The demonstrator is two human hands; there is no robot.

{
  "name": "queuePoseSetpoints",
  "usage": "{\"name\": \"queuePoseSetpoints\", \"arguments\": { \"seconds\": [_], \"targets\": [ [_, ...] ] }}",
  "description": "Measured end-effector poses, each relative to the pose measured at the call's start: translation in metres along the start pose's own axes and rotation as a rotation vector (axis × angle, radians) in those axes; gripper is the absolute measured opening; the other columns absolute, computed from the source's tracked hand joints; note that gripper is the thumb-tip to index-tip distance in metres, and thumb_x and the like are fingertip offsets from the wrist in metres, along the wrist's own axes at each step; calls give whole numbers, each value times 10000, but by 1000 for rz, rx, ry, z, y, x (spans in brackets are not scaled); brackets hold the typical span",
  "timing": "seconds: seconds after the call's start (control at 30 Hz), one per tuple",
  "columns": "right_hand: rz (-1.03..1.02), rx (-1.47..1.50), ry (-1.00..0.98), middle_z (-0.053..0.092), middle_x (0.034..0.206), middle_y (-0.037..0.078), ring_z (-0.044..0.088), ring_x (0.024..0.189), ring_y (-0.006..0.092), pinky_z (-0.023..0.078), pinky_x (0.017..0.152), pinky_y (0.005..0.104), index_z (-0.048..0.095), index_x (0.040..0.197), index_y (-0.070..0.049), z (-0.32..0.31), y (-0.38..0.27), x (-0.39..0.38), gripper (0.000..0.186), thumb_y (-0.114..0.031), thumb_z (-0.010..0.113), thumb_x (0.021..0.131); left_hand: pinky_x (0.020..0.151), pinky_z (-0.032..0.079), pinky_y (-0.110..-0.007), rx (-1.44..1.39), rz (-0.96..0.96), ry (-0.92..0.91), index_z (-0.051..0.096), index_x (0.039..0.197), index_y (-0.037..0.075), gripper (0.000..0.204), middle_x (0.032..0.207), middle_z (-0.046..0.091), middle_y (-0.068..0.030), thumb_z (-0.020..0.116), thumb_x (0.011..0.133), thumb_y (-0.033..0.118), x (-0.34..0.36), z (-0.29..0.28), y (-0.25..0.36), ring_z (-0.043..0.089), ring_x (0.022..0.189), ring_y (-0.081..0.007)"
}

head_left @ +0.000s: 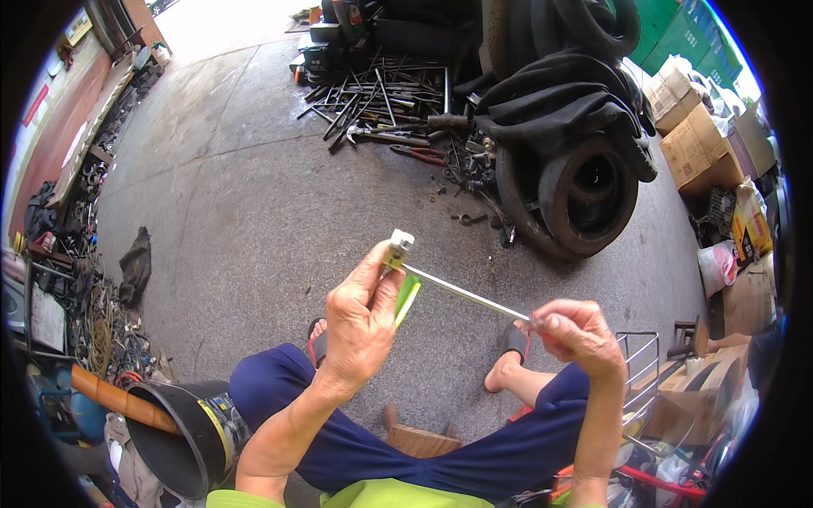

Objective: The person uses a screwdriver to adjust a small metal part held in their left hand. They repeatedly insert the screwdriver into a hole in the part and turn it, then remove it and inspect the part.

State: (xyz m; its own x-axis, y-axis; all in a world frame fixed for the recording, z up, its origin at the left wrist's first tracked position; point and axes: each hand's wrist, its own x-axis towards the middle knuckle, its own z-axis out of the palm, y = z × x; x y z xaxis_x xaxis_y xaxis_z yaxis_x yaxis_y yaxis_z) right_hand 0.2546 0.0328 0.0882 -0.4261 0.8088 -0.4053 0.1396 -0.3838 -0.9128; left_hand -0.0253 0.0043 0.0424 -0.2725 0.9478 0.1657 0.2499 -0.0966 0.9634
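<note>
Above the ground in front of me, my left hand (pixel 362 309) pinches a small pale metal block (pixel 400 243) between thumb and fingers. A bright green strip-like piece (pixel 407 303) slants down beside that thumb; whether it is joined to the block I cannot tell. My right hand (pixel 583 334) is closed round one end of a thin silver rod (pixel 466 294), with something reddish partly showing in the fingers. From there the rod runs up and left to the block, its far tip at or just beside it.
Loose metal tools (pixel 381 97) and a hammer (pixel 385 135) lie on the ground ahead. Black tyres (pixel 589 195) and inner tubes (pixel 559 102) are heaped right of them. Cardboard boxes (pixel 694 148) line the right side. A black bucket (pixel 182 432) and a wooden stool (pixel 423 441) are close by.
</note>
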Motion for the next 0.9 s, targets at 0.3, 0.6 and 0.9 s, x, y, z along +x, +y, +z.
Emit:
{"name": "queuePoseSetpoints", "arguments": {
  "seconds": [0.3,0.6,0.9],
  "targets": [
    [75,-107,-56,433,551,-46,325,461,23,223,425,210,668,851,36,14,13,4,392,-333,594,958,660,515,-291,255,86,-29,590,1224,25,307,860,674,-97,610,918,49,3,-7,-2,654,756,-154],
    [-599,-973,293,608,605,50,608,498,164,468,466,277,677,888,-37,30,27,9,246,-233,778,779,593,479,-295,620,87,-31,608,1161,38,268,786,634,-115,638,909,122,4,-9,-13,606,671,-96],
    [-841,-922,397,643,667,72,622,520,176,480,470,276,684,942,-29,39,19,12,328,-216,824,712,540,434,-209,-213,-334,-192,411,1391,20,478,939,611,-23,565,965,171,14,-20,2,544,627,-67]
  ]
}}
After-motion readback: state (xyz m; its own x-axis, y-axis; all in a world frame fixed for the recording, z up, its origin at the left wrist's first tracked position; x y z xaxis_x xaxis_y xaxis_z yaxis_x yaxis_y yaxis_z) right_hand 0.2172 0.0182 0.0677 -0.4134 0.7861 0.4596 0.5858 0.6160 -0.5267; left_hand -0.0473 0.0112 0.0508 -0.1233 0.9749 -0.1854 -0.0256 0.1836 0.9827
